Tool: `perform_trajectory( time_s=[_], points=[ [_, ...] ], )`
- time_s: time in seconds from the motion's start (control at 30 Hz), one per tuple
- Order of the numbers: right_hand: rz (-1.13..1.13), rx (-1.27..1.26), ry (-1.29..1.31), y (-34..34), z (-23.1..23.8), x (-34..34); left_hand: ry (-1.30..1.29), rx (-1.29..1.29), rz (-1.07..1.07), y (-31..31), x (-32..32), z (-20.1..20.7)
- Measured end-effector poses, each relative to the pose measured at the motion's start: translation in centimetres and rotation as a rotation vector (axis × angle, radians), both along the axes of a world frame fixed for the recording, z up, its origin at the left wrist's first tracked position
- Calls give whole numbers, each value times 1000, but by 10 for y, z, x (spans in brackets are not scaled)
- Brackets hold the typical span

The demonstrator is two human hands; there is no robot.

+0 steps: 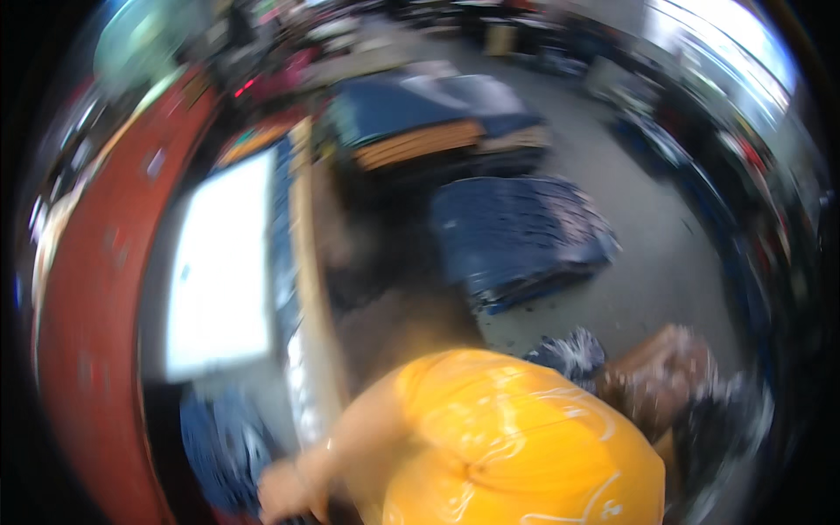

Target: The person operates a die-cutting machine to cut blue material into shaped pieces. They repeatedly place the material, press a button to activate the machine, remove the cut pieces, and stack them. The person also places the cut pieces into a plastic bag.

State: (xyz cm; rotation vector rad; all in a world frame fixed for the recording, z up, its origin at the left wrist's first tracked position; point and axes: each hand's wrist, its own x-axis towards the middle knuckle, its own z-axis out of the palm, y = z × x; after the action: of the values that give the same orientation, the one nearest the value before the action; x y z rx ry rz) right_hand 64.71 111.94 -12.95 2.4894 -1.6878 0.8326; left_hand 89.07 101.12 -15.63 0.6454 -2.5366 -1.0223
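Note:
Neither of my hands shows in this head view. A co-worker in a yellow shirt takes up the lower middle, right in front of me. The co-worker's bare arm reaches to the lower left, and the hand rests at the edge of a pile of blue, denim-like cloth. Blur and the lower edge hide what those fingers do. Beyond the cloth, a bright white rectangular panel lies on the work table, bordered on its right by a pale wooden rail.
A long red-brown board runs along the left. Dark blue folded cloth stands in a large stack at the back and a lower stack on the grey floor. Brown and clear plastic-wrapped bundles lie at right.

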Motion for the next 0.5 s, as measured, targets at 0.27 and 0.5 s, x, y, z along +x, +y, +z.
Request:
perform_trajectory(
  time_s=[0.27, 0.5],
  points=[
    [78, -39, -466, 9, -13, -28, 265, -279, 319, 16, 16, -14],
    [12, 192, -638, -11, -7, -18, 324, 166, 417, 18, 14, -14]
  ],
)
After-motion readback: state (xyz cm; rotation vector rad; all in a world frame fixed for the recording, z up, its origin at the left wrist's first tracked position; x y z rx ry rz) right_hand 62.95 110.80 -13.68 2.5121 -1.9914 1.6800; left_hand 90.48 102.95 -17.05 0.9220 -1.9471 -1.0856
